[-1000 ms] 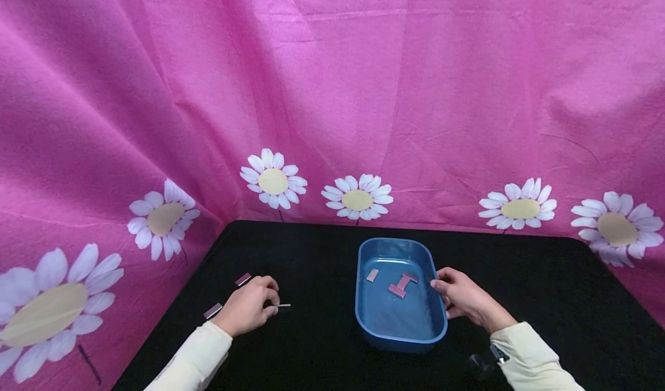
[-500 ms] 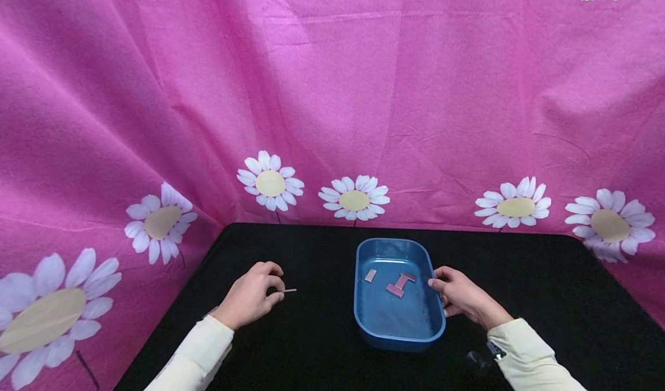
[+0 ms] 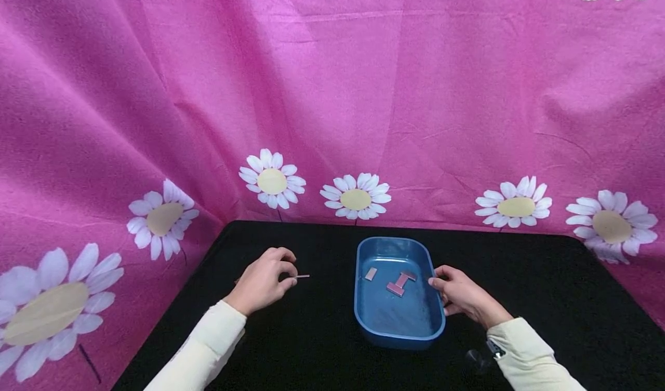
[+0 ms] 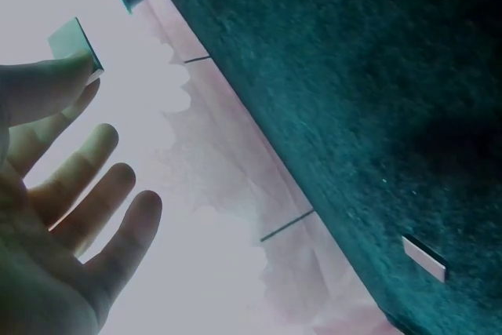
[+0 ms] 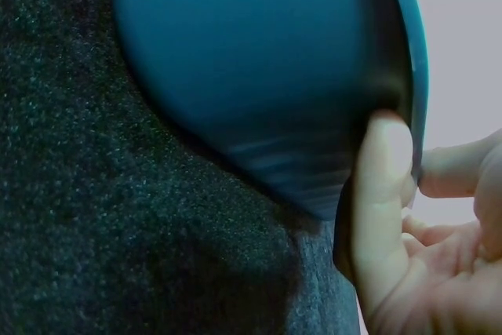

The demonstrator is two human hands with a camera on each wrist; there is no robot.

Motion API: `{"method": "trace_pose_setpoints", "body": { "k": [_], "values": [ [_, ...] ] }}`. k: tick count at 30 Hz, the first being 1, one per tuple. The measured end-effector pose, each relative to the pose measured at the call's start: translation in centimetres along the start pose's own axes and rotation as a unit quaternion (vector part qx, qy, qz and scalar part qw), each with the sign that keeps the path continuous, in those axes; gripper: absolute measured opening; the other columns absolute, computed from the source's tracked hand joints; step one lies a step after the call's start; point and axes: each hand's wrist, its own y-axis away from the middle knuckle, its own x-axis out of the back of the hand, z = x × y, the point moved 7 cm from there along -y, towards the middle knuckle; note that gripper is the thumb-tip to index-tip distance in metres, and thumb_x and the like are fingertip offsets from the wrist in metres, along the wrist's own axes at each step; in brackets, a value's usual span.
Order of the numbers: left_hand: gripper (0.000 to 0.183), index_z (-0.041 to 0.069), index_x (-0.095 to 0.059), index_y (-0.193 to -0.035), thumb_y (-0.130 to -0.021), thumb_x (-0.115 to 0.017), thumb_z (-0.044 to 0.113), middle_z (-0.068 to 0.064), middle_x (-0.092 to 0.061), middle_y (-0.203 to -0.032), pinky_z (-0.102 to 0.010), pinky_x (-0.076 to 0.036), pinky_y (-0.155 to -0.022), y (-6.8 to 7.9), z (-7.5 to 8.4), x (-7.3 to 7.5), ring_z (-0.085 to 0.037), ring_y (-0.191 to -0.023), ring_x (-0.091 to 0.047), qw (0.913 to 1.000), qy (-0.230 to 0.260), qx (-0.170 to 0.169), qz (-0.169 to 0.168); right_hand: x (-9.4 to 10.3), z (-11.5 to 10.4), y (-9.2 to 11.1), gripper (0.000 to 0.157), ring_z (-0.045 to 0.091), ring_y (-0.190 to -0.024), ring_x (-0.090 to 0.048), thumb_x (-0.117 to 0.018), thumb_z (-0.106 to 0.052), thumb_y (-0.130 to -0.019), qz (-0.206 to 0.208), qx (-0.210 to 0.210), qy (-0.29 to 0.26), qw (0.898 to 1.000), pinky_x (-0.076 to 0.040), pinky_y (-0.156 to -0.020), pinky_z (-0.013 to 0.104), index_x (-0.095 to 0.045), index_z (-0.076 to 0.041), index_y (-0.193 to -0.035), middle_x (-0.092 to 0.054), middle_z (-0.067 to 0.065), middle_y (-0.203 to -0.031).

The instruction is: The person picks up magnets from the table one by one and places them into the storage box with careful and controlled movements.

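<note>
Tub [image 5: 243, 52] cropped in right-wrist view

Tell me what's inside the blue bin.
Inside the blue bin, one small pale pink block lies toward the left, apart from a pink cluster of what look like three blocks. Anything beneath them is covered; whether the cluster's pieces overlap is unclear.

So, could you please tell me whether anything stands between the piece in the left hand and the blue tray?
Nothing visible does: in the head view, only black table shows between the flat piece in the left hand and the blue tray.
</note>
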Motion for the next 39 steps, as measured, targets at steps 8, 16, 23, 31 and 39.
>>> {"method": "trace_pose_setpoints", "body": {
  "k": [8,16,23,31,39],
  "values": [
    [0.006,0.017,-0.076,-0.092,-0.087,-0.075,0.020,-0.003,-0.063,-0.122,-0.045,-0.053,-0.094,-1.1,1.1,0.4,-0.023,-0.116,-0.056,0.9998,0.017,-0.009,-0.007,0.0,0.0,0.0,0.034,0.013,-0.066,-0.053,-0.042,-0.018,-0.104,0.003,-0.001,0.004,1.000,-0.054,-0.057,0.026,-0.038,0.003,-0.132,-0.050,0.003,-0.081],
    [0.005,0.016,-0.076,-0.089,-0.085,-0.076,0.019,-0.002,-0.064,-0.119,-0.043,-0.053,-0.090,-2.4,2.0,-0.1,-0.022,-0.113,-0.058,0.9996,0.022,-0.016,0.012,0.0,0.0,-0.2,0.032,0.012,-0.064,-0.054,-0.042,-0.017,-0.105,0.006,0.007,0.000,1.000,-0.054,-0.055,0.027,-0.039,0.004,-0.129,-0.050,0.001,-0.079],
    [0.007,0.014,-0.076,-0.091,-0.086,-0.075,0.020,-0.004,-0.063,-0.122,-0.044,-0.052,-0.093,-3.5,2.5,-0.9,-0.024,-0.115,-0.057,0.9988,0.046,-0.014,-0.006,-0.1,0.2,-0.3,0.029,0.011,-0.063,-0.053,-0.043,-0.017,-0.104,-0.002,-0.001,-0.016,1.000,-0.055,-0.057,0.027,-0.040,0.002,-0.126,-0.048,-0.001,-0.075],
    [0.006,0.017,-0.076,-0.092,-0.089,-0.072,0.022,-0.002,-0.063,-0.124,-0.041,-0.053,-0.092,-4.7,4.0,-1.5,-0.021,-0.115,-0.057,0.9989,0.038,-0.023,-0.016,-0.2,0.5,-0.2,0.028,0.011,-0.063,-0.053,-0.042,-0.015,-0.104,0.002,0.012,-0.014,1.000,-0.055,-0.056,0.029,-0.041,0.004,-0.124,-0.049,0.000,-0.075],
    [0.013,0.015,-0.077,-0.097,-0.092,-0.070,0.025,-0.002,-0.062,-0.125,-0.039,-0.053,-0.094,-6.3,5.1,-1.9,-0.019,-0.114,-0.056,0.9989,0.014,-0.029,-0.033,0.1,0.3,-0.3,0.032,0.012,-0.064,-0.053,-0.043,-0.019,-0.105,-0.001,0.003,-0.005,1.000,-0.055,-0.057,0.028,-0.041,0.002,-0.128,-0.049,0.000,-0.078]
  ]
}}
